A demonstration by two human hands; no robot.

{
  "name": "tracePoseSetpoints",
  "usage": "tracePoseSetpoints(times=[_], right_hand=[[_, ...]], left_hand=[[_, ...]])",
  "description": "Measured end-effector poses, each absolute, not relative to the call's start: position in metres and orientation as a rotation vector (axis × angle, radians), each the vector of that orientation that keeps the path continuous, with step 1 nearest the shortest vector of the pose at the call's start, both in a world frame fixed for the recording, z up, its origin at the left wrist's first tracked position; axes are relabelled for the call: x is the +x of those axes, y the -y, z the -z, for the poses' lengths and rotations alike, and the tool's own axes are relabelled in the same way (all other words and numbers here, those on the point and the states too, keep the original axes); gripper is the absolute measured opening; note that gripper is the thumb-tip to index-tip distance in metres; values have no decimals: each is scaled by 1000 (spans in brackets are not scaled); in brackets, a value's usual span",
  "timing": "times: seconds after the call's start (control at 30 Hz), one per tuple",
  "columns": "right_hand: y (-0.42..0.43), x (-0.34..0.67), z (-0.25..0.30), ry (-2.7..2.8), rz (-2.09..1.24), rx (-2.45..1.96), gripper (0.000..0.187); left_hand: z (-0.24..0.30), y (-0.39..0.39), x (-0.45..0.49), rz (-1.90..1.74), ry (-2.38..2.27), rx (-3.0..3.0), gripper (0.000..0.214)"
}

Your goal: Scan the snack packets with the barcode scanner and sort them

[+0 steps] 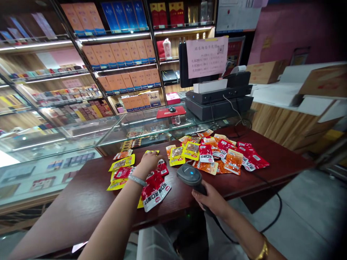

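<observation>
My right hand [210, 198] grips the handle of a black barcode scanner [189, 175] with a blue light, its head held over the dark red table [81, 202]. My left hand [148, 162] rests palm down, fingers bent, on a heap of red and yellow snack packets [154, 187] near the table's front left; whether it grips one I cannot tell. A second spread of red, orange and yellow packets [217, 155] lies further right, just beyond the scanner. The scanner's black cable [276, 213] runs off the table's right side.
A glass display counter [81, 133] stands behind the table, with lit shelves of cartons [121, 54] beyond. A black register unit [219, 101] with a pink notice [206, 57] sits at the back. A wooden counter with cardboard boxes [298, 119] stands at the right.
</observation>
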State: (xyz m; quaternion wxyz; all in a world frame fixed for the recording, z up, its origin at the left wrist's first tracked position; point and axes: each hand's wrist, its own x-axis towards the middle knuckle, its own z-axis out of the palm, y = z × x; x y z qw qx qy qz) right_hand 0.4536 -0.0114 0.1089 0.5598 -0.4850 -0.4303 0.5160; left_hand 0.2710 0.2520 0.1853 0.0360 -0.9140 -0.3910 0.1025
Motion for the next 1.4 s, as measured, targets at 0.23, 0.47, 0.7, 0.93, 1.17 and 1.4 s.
tracePoseSetpoints(times=[0.23, 0.47, 0.7, 0.93, 1.17, 1.4], right_hand=[[16, 453, -108, 1020, -1246, -1139, 62], [12, 453, -113, 1008, -1183, -1138, 61], [8, 458, -129, 1025, -1106, -1103, 55], [9, 465, -125, 956, -1101, -1086, 54], [11, 471, -120, 875, -1087, -1095, 58], [12, 477, -113, 818, -1062, -1162, 66]], left_hand=[[-179, -276, 252, -170, 1387, -2854, 35], [-178, -264, 244, 478, 1742, -2791, 25], [-157, -227, 272, 1298, 1834, -2966, 35], [-143, -210, 291, 1460, 2142, -3036, 42], [-143, -195, 352, 1997, 2245, -3331, 49], [-148, -173, 383, 1739, 1803, -3421, 76]])
